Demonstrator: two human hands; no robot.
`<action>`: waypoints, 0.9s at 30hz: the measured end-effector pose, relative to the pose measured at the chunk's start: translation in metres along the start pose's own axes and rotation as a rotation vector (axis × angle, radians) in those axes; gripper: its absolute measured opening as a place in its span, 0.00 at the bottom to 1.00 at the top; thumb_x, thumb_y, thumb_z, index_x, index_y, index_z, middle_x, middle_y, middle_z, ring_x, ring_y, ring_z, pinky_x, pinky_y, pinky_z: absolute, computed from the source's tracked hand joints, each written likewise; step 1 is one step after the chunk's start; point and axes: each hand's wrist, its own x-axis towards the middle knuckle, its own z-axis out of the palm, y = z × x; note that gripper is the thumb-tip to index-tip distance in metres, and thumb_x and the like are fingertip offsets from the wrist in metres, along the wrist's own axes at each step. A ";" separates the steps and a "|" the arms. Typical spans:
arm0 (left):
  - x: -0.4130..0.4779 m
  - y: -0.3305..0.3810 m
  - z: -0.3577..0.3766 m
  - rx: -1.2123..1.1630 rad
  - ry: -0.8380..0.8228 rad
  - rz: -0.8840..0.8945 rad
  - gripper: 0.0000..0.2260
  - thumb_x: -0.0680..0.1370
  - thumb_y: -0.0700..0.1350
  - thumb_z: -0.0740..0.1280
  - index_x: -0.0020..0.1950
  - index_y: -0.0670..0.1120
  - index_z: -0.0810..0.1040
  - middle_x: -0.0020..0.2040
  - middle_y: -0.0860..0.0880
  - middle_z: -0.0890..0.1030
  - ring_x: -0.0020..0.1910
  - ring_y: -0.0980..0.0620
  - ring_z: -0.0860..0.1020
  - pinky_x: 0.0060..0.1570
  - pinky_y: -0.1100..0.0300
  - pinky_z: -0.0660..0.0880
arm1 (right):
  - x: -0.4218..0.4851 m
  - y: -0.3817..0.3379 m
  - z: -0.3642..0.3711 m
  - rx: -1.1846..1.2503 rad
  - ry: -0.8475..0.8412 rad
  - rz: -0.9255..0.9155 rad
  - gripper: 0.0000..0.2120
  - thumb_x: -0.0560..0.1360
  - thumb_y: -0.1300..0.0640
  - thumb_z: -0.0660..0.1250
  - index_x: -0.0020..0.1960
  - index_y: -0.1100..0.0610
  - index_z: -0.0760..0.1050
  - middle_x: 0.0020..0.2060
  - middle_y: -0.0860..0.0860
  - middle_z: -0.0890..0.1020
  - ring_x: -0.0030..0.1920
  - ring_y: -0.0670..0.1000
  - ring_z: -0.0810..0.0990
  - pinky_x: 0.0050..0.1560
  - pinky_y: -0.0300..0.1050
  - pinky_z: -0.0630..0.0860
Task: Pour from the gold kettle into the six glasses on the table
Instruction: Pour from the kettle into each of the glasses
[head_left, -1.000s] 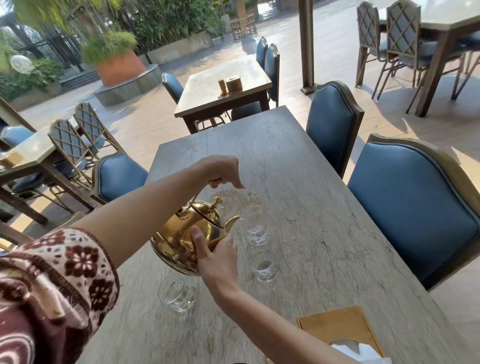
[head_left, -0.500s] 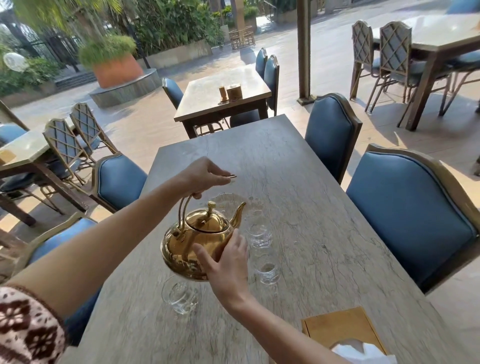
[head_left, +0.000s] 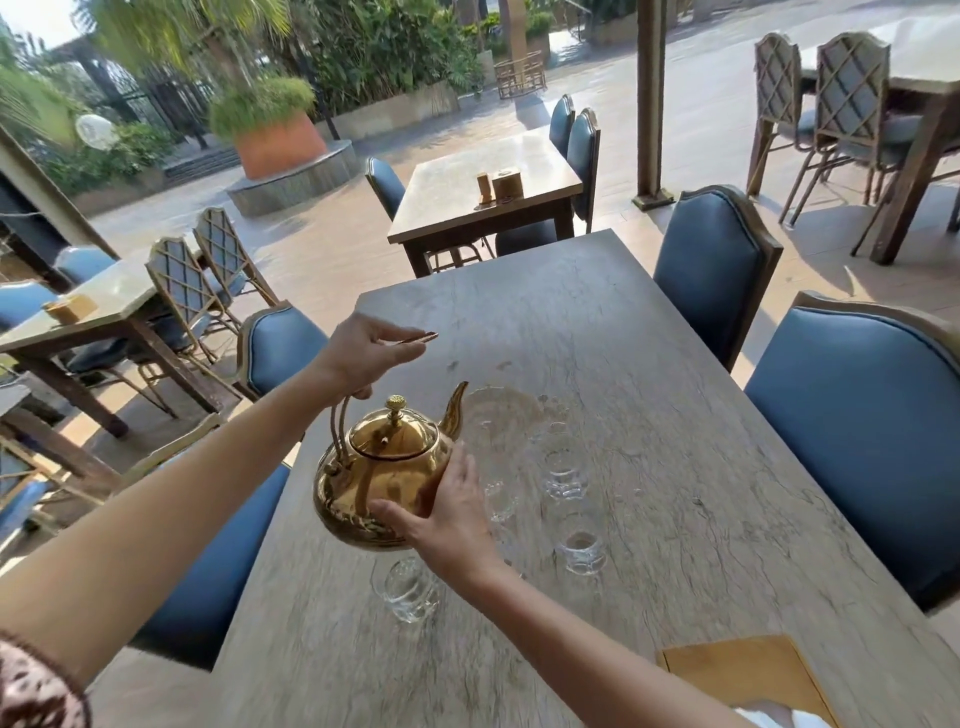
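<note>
The gold kettle (head_left: 384, 467) hangs upright above the grey stone table (head_left: 649, 364), its lid on and its spout pointing away from me. My left hand (head_left: 369, 353) grips the wire handle from above. My right hand (head_left: 447, 514) presses flat against the kettle's near right side. Small clear glasses stand on the table: one (head_left: 408, 590) just below the kettle, one (head_left: 501, 499) beside my right hand, two more (head_left: 563, 470) (head_left: 582, 545) to the right, and fainter ones (head_left: 550, 415) behind. Their contents are too clear to judge.
A wooden tissue box (head_left: 743, 675) sits at the near right corner of the table. Blue padded chairs (head_left: 872, 415) line the right side and another chair (head_left: 275, 343) stands at the left. Other tables and chairs fill the patio beyond.
The kettle was tipped forward over the glasses a second ago; it has since swung back upright and risen slightly, both hands still on it.
</note>
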 end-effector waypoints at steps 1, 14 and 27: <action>0.000 -0.002 0.000 0.018 -0.016 -0.019 0.16 0.77 0.41 0.67 0.64 0.38 0.77 0.16 0.55 0.73 0.14 0.58 0.61 0.14 0.66 0.63 | -0.001 0.000 0.005 0.024 -0.016 0.014 0.61 0.69 0.32 0.71 0.82 0.59 0.38 0.82 0.56 0.50 0.83 0.56 0.47 0.82 0.57 0.50; 0.014 -0.016 0.026 0.322 -0.304 -0.201 0.14 0.75 0.43 0.70 0.58 0.38 0.82 0.30 0.53 0.72 0.22 0.54 0.65 0.18 0.66 0.64 | -0.019 -0.002 0.051 0.258 -0.087 0.221 0.59 0.62 0.25 0.68 0.78 0.62 0.55 0.75 0.58 0.63 0.77 0.58 0.62 0.78 0.58 0.62; 0.041 -0.011 0.046 0.387 -0.402 -0.260 0.15 0.73 0.45 0.72 0.58 0.39 0.82 0.29 0.48 0.68 0.23 0.54 0.62 0.20 0.64 0.63 | -0.013 -0.004 0.042 0.368 -0.047 0.306 0.44 0.62 0.26 0.69 0.64 0.58 0.68 0.60 0.53 0.71 0.64 0.55 0.73 0.70 0.56 0.72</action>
